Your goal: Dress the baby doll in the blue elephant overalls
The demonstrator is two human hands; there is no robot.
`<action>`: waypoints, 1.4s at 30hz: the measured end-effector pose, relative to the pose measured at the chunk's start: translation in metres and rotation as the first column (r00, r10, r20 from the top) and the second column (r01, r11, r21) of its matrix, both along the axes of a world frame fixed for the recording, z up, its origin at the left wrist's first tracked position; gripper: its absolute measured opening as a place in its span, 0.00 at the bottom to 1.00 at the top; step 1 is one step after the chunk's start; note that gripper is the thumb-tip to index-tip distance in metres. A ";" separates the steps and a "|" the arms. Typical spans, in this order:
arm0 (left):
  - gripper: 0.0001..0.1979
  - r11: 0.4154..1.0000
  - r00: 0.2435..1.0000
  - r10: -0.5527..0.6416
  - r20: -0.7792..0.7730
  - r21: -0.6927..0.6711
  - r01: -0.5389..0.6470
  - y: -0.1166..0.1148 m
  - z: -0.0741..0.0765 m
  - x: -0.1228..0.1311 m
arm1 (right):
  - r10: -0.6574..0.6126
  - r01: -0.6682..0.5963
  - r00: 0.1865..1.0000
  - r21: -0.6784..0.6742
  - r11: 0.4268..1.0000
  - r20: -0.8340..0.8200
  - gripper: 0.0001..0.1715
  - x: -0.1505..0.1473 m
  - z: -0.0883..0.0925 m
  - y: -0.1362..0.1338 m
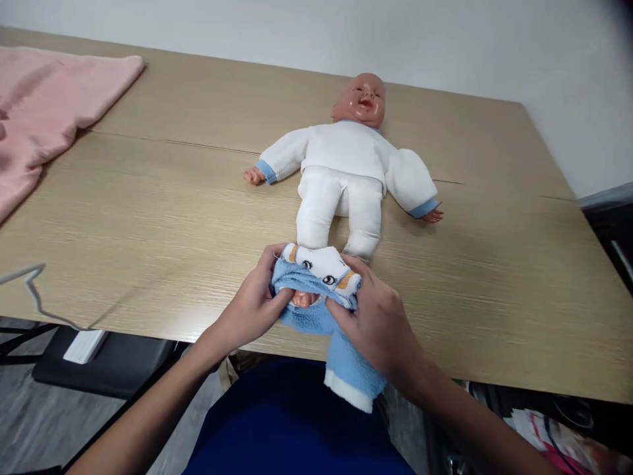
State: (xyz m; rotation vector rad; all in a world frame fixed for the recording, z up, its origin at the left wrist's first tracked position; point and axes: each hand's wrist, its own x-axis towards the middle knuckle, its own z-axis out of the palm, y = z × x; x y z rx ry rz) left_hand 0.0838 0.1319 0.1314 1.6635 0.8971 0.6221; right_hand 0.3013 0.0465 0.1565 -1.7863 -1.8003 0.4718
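Note:
A baby doll (341,155) lies on its back, head toward the wall, in a white top with blue cuffs. Its white cloth legs point at me. Blue fleece pants (353,369) are bunched around the end of the doll's leg on the left, and its toes (305,299) show through the opening. White cloth with embroidered eyes forms part of the bunch. My left hand (257,290) pinches the fabric on one side, thumb beside the toes. On the other side my right hand (378,313) grips it too. One pant leg hangs past the table edge.
The wooden table (173,198) meets a white wall at the back. A pink blanket (54,99) lies at the far left. A white cable (37,290) runs over the front left edge, above a black seat (113,363). Bags and other items sit below right.

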 end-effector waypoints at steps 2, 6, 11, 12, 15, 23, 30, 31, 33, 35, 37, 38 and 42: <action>0.20 0.999 1.000 -0.017 -0.016 0.049 0.018 0.006 -0.001 -0.001 | 0.046 -0.047 0.999 0.084 0.995 0.020 0.26 0.004 -0.004 0.003; 0.11 0.993 0.998 -0.054 0.027 0.103 0.051 0.019 -0.003 0.000 | 0.131 -0.136 0.990 0.152 0.979 0.041 0.26 0.011 -0.009 0.010; 0.15 0.989 0.993 -0.106 0.046 0.108 0.101 0.028 -0.009 -0.003 | 0.200 -0.198 0.980 0.093 0.976 -0.021 0.26 0.019 -0.007 0.013; 0.17 0.988 0.992 -0.116 0.043 0.110 0.110 0.028 -0.010 -0.004 | 0.224 -0.221 0.974 0.086 0.971 -0.031 0.26 0.020 -0.006 0.012; 0.21 0.985 0.990 -0.134 0.031 0.110 0.130 0.029 -0.012 -0.008 | 0.273 -0.268 0.961 0.092 0.959 -0.049 0.26 0.026 -0.005 0.011; 0.21 0.958 0.970 -0.239 0.039 0.171 0.229 0.042 -0.009 -0.009 | 0.323 -0.313 0.946 0.165 0.935 -0.037 0.22 0.042 -0.003 0.023; 0.23 0.929 0.941 -0.318 0.113 0.235 0.286 0.056 -0.021 -0.012 | 0.387 -0.354 0.921 0.300 0.886 -0.055 0.24 0.052 -0.008 0.035; 0.24 0.920 0.934 -0.337 0.123 0.253 0.298 0.057 -0.023 -0.013 | 0.405 -0.365 0.912 0.323 0.873 -0.064 0.25 0.053 -0.009 0.037; 0.24 0.906 0.921 -0.370 0.122 0.265 0.329 0.061 -0.025 -0.015 | 0.427 -0.380 0.901 0.335 0.862 -0.077 0.23 0.055 -0.010 0.039; 0.24 0.891 0.915 -0.390 0.104 0.292 0.347 0.066 -0.024 -0.015 | 0.436 -0.390 0.897 0.336 0.858 -0.073 0.19 0.057 -0.009 0.040; 0.22 0.860 0.912 -0.404 0.072 0.369 0.351 0.074 -0.020 -0.013 | 0.431 -0.392 0.901 0.334 0.857 -0.048 0.14 0.060 -0.007 0.043; 0.19 0.837 0.913 -0.405 0.056 0.425 0.345 0.078 -0.018 -0.011 | 0.431 -0.397 0.902 0.333 0.856 -0.034 0.13 0.062 -0.007 0.045; 0.09 0.765 0.901 -0.435 0.003 0.529 0.367 0.095 -0.005 -0.003 | 0.493 -0.457 0.867 0.274 0.846 -0.076 0.11 0.074 -0.002 0.061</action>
